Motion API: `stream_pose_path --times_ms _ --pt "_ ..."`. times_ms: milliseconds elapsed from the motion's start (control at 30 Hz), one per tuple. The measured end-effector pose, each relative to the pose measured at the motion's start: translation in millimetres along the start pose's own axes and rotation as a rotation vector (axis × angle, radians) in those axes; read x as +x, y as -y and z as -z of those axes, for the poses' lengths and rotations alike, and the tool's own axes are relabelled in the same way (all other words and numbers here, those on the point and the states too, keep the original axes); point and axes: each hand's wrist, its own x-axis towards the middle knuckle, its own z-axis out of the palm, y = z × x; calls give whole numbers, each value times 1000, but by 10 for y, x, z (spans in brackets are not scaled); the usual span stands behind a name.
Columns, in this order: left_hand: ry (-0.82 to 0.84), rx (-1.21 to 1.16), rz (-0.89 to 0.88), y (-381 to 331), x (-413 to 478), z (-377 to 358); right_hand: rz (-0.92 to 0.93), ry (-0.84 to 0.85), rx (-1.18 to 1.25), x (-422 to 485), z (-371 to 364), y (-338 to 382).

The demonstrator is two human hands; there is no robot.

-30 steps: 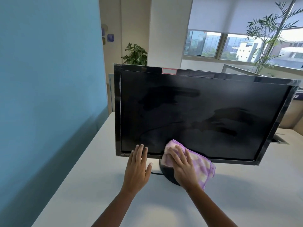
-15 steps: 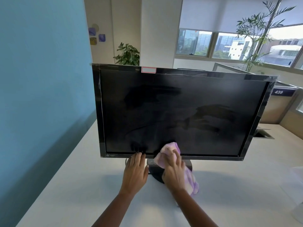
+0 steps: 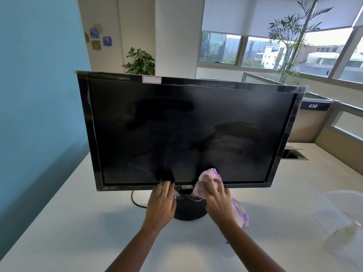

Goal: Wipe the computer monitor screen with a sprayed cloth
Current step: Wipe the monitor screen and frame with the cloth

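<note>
Both hands, cloth farther right now.

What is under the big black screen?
Under the monitor sits its round black stand with a cable on the white desk. Both hands hide parts of the stand.

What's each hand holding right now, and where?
The right hand grips the cloth by its upper bunched end; the left hand holds nothing, fingertips on the monitor bezel.

desk left open, tub blocks right
</note>
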Motion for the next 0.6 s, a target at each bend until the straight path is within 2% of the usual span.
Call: stream_pose_path --times_ms 200,400,600 --pt "10 8 -59 -257 115 -70 -106 28 -28 -125 35 -567" --pt "0 57 -103 -541 219 -168 -285 177 21 -212 63 -1052" --pt "5 116 -90 -726 275 -250 -450 144 160 -309 -6 -1385"
